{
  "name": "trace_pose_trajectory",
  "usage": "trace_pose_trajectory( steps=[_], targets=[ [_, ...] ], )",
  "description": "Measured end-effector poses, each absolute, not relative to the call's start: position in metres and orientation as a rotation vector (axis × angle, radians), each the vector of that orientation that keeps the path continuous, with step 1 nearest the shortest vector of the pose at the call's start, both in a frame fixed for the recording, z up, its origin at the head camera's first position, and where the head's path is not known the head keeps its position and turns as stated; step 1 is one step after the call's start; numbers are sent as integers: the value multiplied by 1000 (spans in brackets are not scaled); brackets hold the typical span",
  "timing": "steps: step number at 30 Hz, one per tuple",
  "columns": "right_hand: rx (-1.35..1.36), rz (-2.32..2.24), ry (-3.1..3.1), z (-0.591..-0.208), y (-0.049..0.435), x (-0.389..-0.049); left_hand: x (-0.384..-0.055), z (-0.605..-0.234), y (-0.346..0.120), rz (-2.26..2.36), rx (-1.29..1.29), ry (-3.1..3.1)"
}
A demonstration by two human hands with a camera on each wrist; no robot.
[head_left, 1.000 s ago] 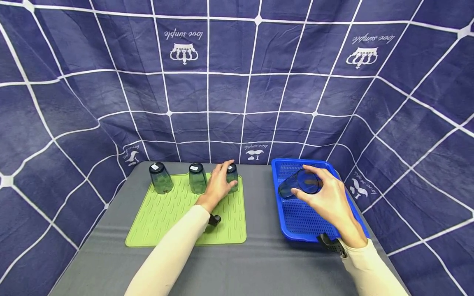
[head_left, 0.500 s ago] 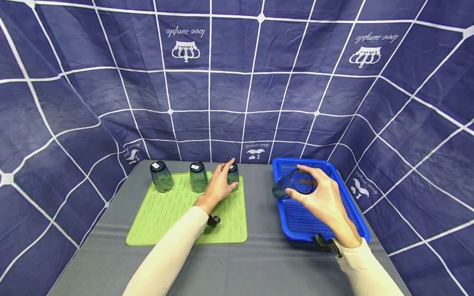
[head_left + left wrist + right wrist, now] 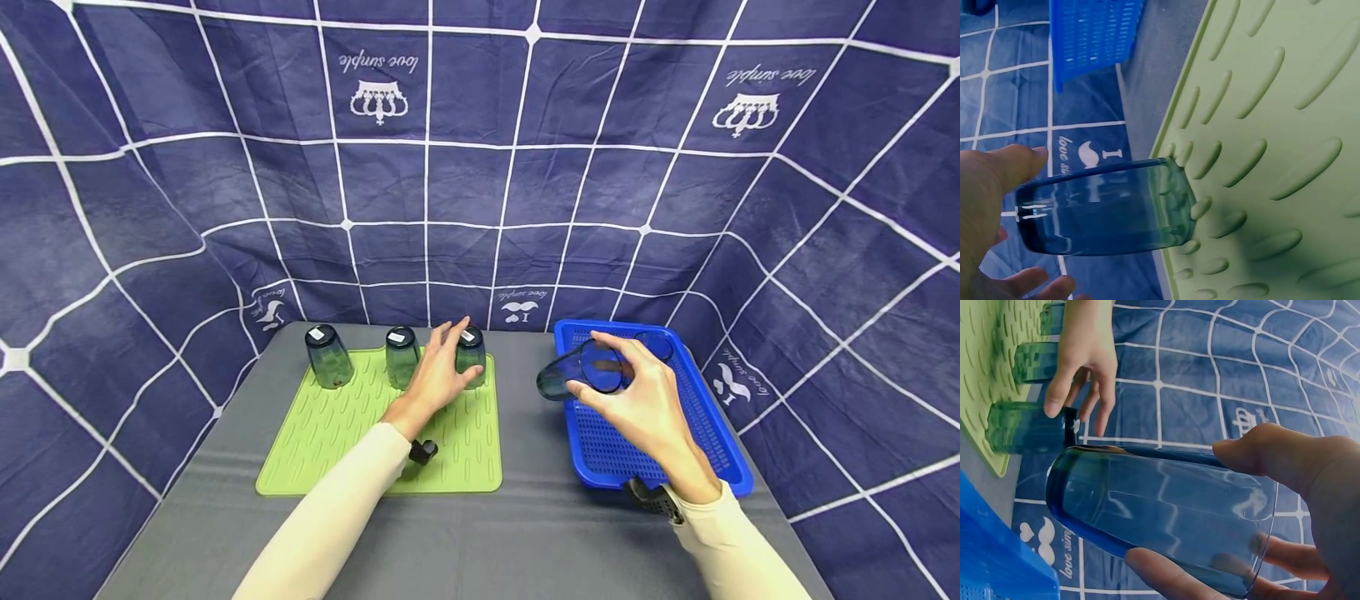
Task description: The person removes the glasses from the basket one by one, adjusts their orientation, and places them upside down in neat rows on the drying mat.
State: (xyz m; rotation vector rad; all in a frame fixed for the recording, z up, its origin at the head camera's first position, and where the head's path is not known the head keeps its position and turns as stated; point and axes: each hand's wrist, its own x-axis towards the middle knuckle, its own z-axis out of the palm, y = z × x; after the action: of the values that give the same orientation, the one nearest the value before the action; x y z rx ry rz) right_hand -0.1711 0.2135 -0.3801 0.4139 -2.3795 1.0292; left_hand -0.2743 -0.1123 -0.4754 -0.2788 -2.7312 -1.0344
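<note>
My right hand (image 3: 647, 400) grips a tinted clear tumbler (image 3: 1166, 512) by its sides between thumb and fingers. It is tilted, its mouth towards my palm and its base pointing left past the basket's left rim in the head view. My left hand (image 3: 429, 379) is beside the rightmost tumbler (image 3: 1104, 206) on the green mat (image 3: 375, 475). That tumbler stands upside down; in the left wrist view the thumb and fingers are spread around its base, and a gap shows. Two more upside-down tumblers, a middle one (image 3: 402, 362) and a left one (image 3: 330, 362), stand along the mat's back edge.
The blue plastic basket (image 3: 720, 433) stands at the right of the grey table (image 3: 517, 533); another tumbler (image 3: 654, 343) is in its back right corner. A blue gridded cloth (image 3: 480, 192) hangs behind and at both sides.
My right hand has carried its tumbler leftwards from above the basket until its base is past the left rim. My left hand has drawn back slightly left from the rightmost tumbler.
</note>
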Motion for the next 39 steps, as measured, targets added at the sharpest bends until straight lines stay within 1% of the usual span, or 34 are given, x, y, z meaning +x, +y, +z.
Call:
trace_pose_trajectory(
  steps=[9, 18, 39],
  targets=[
    [446, 1171, -2356, -382, 209, -169, -260, -464, -114, -1077, -355, -2637],
    [459, 1211, -2347, -384, 203, -165, -244, -452, -116, -1063, -430, -2538],
    [475, 1369, -2313, -390, 183, -159, -214, -441, -114, -1052, -542, -2360]
  ],
)
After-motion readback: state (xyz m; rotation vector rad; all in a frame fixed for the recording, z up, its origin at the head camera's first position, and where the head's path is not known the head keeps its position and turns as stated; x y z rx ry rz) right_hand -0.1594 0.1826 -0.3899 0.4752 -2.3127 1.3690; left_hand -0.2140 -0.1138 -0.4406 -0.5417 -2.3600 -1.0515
